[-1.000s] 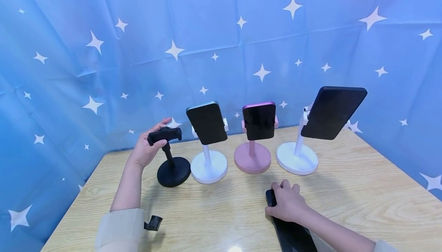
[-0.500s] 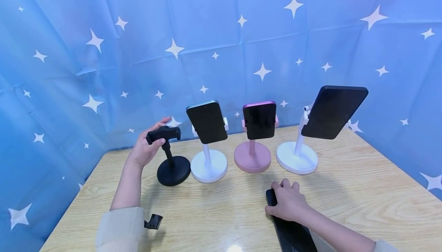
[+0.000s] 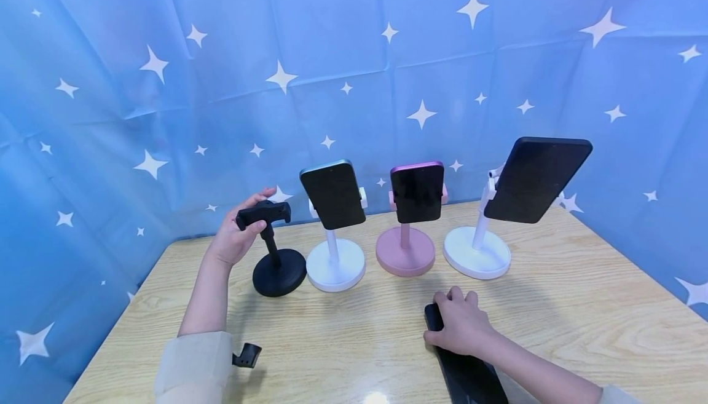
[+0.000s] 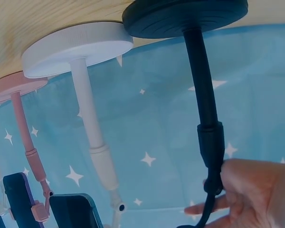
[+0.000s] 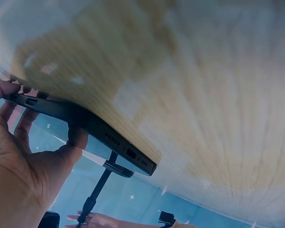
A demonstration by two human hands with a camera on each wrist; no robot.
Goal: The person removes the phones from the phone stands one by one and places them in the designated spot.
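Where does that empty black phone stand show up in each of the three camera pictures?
Head view: the black stand is left of centre, leftmost in the row, its clamp gripped by the left hand.
Left wrist view: upside down at right, its base top centre and pole running down to the hand.
Right wrist view: small at bottom left, beyond the phone.
Shared landmark: the wooden table.

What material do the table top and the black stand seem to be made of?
Table: likely wood or wood-look laminate; pale grain lines and a glossy light reflection near the front edge. Black stand, its clamp held by the left hand: probably matte plastic, perhaps a metal pole; even, dull black with no shine.
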